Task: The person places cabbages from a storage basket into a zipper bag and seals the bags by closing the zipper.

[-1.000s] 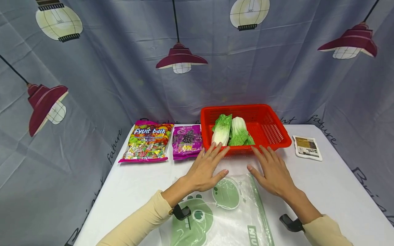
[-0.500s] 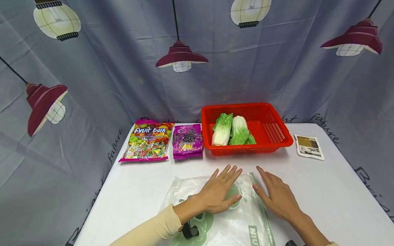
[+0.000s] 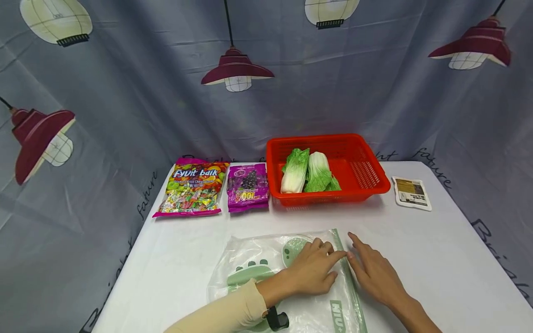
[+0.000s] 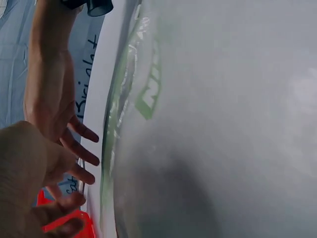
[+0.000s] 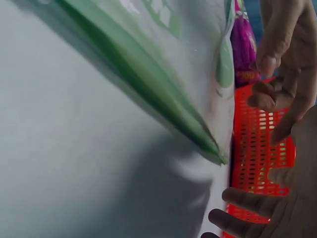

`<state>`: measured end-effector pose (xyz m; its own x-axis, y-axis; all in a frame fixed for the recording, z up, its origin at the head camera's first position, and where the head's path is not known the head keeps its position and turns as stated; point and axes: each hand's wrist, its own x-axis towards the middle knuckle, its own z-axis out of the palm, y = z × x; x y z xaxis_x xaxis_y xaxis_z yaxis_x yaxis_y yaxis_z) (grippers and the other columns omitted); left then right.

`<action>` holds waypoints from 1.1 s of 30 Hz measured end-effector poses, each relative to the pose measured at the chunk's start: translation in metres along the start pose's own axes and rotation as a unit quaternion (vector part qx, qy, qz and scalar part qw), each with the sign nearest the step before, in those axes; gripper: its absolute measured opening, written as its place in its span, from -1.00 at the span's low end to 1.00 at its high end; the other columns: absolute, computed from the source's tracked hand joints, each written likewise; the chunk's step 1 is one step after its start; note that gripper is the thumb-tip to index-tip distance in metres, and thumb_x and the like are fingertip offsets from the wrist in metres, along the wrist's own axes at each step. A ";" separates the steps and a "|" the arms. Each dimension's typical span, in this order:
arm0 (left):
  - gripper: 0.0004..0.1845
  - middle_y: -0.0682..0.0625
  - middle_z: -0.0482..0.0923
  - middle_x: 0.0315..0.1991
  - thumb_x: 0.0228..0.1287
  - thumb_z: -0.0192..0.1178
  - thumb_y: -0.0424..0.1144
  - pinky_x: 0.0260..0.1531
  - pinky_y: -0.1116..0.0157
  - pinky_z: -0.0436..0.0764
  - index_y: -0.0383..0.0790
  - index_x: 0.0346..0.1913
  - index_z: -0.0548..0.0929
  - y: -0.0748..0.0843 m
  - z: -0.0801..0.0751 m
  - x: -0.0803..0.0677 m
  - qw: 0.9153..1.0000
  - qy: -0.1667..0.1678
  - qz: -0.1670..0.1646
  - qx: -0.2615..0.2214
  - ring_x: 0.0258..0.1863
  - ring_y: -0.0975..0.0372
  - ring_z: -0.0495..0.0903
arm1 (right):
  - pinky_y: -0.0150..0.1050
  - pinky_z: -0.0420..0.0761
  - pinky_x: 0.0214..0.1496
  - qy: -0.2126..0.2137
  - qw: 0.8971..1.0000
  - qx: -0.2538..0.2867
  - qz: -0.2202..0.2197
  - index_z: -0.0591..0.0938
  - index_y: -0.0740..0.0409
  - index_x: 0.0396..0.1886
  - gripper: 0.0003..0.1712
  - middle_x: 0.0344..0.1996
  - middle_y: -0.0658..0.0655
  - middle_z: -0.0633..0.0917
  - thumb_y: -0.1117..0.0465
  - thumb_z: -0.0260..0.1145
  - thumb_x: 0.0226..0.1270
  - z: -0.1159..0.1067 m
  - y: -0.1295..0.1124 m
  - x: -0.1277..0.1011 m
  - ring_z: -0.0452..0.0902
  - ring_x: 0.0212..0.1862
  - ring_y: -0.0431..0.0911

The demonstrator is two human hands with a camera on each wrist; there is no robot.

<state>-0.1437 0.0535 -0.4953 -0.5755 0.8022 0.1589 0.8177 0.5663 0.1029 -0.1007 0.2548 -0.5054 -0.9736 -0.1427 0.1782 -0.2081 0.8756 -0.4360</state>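
A clear plastic zip bag with green cartoon prints lies flat on the table, its green-edged side facing right. My left hand is over the bag's right part, index finger stretched toward that edge and the other fingers loosely bent, as the right wrist view also shows. Just outside the same edge my right hand hovers with fingers extended, its thumb near the left index fingertip. Neither hand holds anything. In the right wrist view the bag's green edge runs diagonally to a corner.
At the back of the white table stands a red basket with two cabbages. Left of it lie a fruit candy bag and a purple grape candy bag. A small white packet lies right of the basket.
Both hands have drawn back from the basket's front toward the bag. The left hand has moved right and bent its fingers; the two hands are now close together at the bag's right edge.
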 end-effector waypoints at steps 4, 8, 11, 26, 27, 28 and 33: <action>-0.56 0.18 0.51 -0.22 0.27 0.20 -0.05 -0.43 0.43 0.39 0.13 0.23 0.56 0.008 0.004 0.011 0.999 -0.037 0.011 -0.018 -0.28 0.32 0.44 | 0.26 0.52 -0.13 0.003 1.000 0.010 0.002 0.29 0.21 0.45 -0.40 0.12 0.33 0.58 0.06 0.06 0.53 -0.001 0.004 -0.006 0.55 0.02 0.31; -0.66 0.25 0.51 -0.32 0.26 0.22 -0.10 -0.58 0.46 0.38 0.21 0.10 0.66 0.013 0.009 0.018 0.997 -0.056 -0.007 -0.061 -0.38 0.43 0.48 | 0.26 0.52 -0.14 0.010 1.000 0.017 0.009 0.29 0.21 0.45 -0.41 0.10 0.32 0.59 0.09 0.07 0.53 -0.001 0.007 -0.012 0.54 0.00 0.31; -0.67 0.27 0.47 -0.36 0.28 0.21 -0.10 -0.62 0.47 0.35 0.27 0.08 0.68 0.015 0.013 0.022 0.995 -0.061 -0.016 -0.075 -0.41 0.47 0.45 | 0.25 0.52 -0.13 0.016 1.000 0.019 0.011 0.31 0.21 0.44 -0.42 0.09 0.32 0.60 0.09 0.07 0.53 0.001 0.010 -0.014 0.55 0.01 0.30; -0.80 0.33 0.28 -0.71 0.07 0.34 -0.16 -0.76 0.53 0.24 0.07 -0.52 0.49 0.020 0.026 0.026 0.992 -0.001 -0.041 -0.123 -0.73 0.51 0.24 | 0.24 0.50 -0.08 0.034 0.999 0.028 -0.004 0.37 0.21 0.40 -0.46 0.09 0.31 0.60 0.14 0.10 0.51 0.002 0.008 -0.016 0.54 0.02 0.28; -0.82 0.33 0.28 -0.72 0.03 0.35 -0.18 -0.76 0.52 0.25 0.06 -0.49 0.50 0.020 0.026 0.026 0.990 0.001 -0.048 -0.129 -0.73 0.50 0.25 | 0.24 0.51 -0.09 0.034 0.999 0.028 -0.005 0.37 0.21 0.39 -0.47 0.09 0.31 0.60 0.13 0.11 0.51 0.002 0.008 -0.017 0.55 0.02 0.28; -0.82 0.32 0.29 -0.72 -0.01 0.36 -0.20 -0.76 0.52 0.26 0.05 -0.45 0.52 0.020 0.026 0.026 0.989 0.002 -0.057 -0.136 -0.73 0.49 0.26 | 0.23 0.51 -0.09 0.034 0.999 0.027 -0.005 0.38 0.21 0.39 -0.47 0.09 0.30 0.60 0.13 0.11 0.51 0.003 0.008 -0.017 0.55 0.02 0.27; -0.72 0.30 0.31 -0.74 -0.06 0.36 -0.24 -0.72 0.48 0.30 0.03 -0.27 0.50 0.020 0.027 0.024 0.977 0.014 -0.111 -0.180 -0.69 0.44 0.31 | 0.22 0.51 -0.09 0.035 0.999 0.024 -0.016 0.42 0.21 0.35 -0.50 0.09 0.27 0.60 0.14 0.14 0.49 0.006 0.006 -0.019 0.55 0.01 0.25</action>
<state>-0.1417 0.0892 -0.5159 -0.7426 0.6591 0.1191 0.6252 0.6185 0.4761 -0.0838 0.2601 -0.5164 -0.9578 -0.1360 0.2534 -0.2448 0.8477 -0.4706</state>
